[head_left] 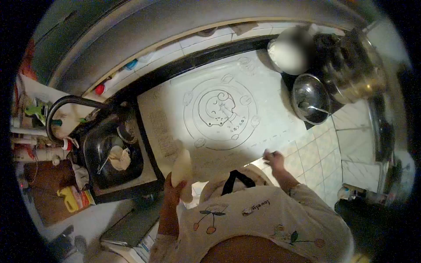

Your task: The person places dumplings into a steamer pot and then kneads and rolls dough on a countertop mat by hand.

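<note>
A pale, smooth, elongated piece (181, 168) with a rounded end stands up from my left hand (175, 187). The fingers are closed round its lower part; its material is unclear. That hand is by the front left of a large white mat (267, 96) printed with a round cartoon animal. My right hand (275, 159) hovers at the mat's front edge, fingers loosely bent with a gap between them and nothing visible in them. Whether it touches the mat I cannot tell.
To the left is a dark sink (94, 164) with dishes in it and a curved black faucet (74, 100). A metal bowl (309, 90) with a spoon, a partly blurred bowl of white contents (287, 57) and a large metal pot (359, 70) stand at the back right.
</note>
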Motion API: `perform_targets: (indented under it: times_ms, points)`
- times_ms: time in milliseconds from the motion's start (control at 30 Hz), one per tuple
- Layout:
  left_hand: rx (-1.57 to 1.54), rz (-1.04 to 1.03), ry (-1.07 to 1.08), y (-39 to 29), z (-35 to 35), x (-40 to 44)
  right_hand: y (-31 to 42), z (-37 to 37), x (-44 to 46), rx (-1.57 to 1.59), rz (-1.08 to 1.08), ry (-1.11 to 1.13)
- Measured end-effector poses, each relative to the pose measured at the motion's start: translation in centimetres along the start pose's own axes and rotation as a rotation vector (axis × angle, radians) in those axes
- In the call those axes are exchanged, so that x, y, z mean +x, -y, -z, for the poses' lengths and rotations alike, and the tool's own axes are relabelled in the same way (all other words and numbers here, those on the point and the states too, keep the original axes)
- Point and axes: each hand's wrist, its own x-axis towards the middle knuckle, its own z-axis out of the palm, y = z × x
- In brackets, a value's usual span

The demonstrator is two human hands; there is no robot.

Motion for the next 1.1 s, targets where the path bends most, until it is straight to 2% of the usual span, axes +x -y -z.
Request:
perform_targets:
  times_ms: [33, 100, 133, 167, 200, 233, 267, 300, 333, 367, 433, 500, 533, 633, 700, 800, 867, 933, 967, 1033, 1067, 1100]
  points:
    - [0.005, 0.008, -0.006, 0.2, 0.2, 0.1, 0.1, -0.4, -0.8, -0.066, -0.082, 0.088]
    - [0.139, -0.022, -0.025, 0.5, 1.0, 0.6, -1.4, 1.0, 1.0, -0.307, -0.243, 0.459]
    - [0.202, -0.037, -0.038, 0.6, 1.1, 0.7, 5.8, -0.1, -2.8, -0.517, -0.372, 0.489]
    - [0.160, -0.033, -0.031, 0.6, 1.0, 0.6, 2.7, 0.8, 2.1, -0.740, -0.299, 0.525]
    - [0.116, -0.030, -0.029, 0.2, 0.8, 0.3, 6.7, 1.8, 4.0, -1.204, 0.215, 0.661]
    - [0.073, -0.024, -0.030, 0.2, 0.7, 0.1, 10.7, 2.7, 5.9, -1.668, 0.812, 0.511]
    - [0.014, -0.004, -0.003, 0.5, 0.8, -0.1, 15.1, 3.9, 6.2, -0.778, 0.661, 0.315]
    - [-0.044, 0.015, 0.020, 0.9, 0.9, -0.3, 19.5, 3.7, 7.8, -0.809, 0.751, 0.015]
    - [-0.101, 0.034, 0.041, 1.2, 1.0, -0.5, 24.7, 2.6, 6.5, -0.715, 0.902, -0.168]
    - [-0.207, 0.058, 0.000, 1.3, 0.4, -0.9, 27.9, 3.0, 9.2, -0.809, 1.075, -0.281]
    - [-0.427, 0.111, -0.100, 1.8, -1.2, -2.3, 31.5, 4.3, 18.5, -1.050, 1.173, -0.478]
    - [-0.609, 0.144, 0.066, 4.4, -0.4, -2.9, 34.1, 4.4, 24.1, -1.205, 1.045, -0.451]
    - [-0.697, 0.156, 0.145, 5.4, 0.0, -3.4, 35.1, 3.4, 25.0, -1.192, 0.955, -0.369]
    - [-0.813, 0.125, 0.188, 3.1, -1.6, -5.1, 36.6, -0.6, 21.4, -0.686, 0.632, -0.033]
    - [-0.825, 0.028, 0.244, 2.3, -3.0, -4.6, 37.0, -1.6, 19.8, -0.512, 0.502, 0.044]
    - [-0.743, 0.036, 0.194, 1.9, -2.8, -4.2, 36.7, 0.5, 24.9, -1.387, 0.763, -0.322]
    - [-0.697, 0.087, 0.150, 1.8, -2.4, -3.7, 33.9, -0.1, 26.7, -0.885, 1.077, -0.270]
    - [-0.672, 0.112, 0.149, 1.9, -2.2, -2.7, 31.3, -3.2, 20.6, -0.423, 1.021, -0.176]
    - [-0.670, 0.132, 0.138, 1.7, -2.0, -2.4, 28.4, -5.1, 20.5, -0.625, 0.988, -0.037]
    - [-0.667, 0.166, 0.116, 1.3, -1.8, -1.8, 21.6, -9.7, 16.3, -0.847, 1.212, 0.266]
    - [-0.662, 0.175, 0.116, 1.2, -1.4, -1.5, 19.3, -11.8, 12.2, -0.660, 1.081, 0.419]
    - [-0.658, 0.186, 0.113, 1.1, -1.0, -1.2, 19.0, -13.0, 9.7, -0.687, 1.157, 0.367]
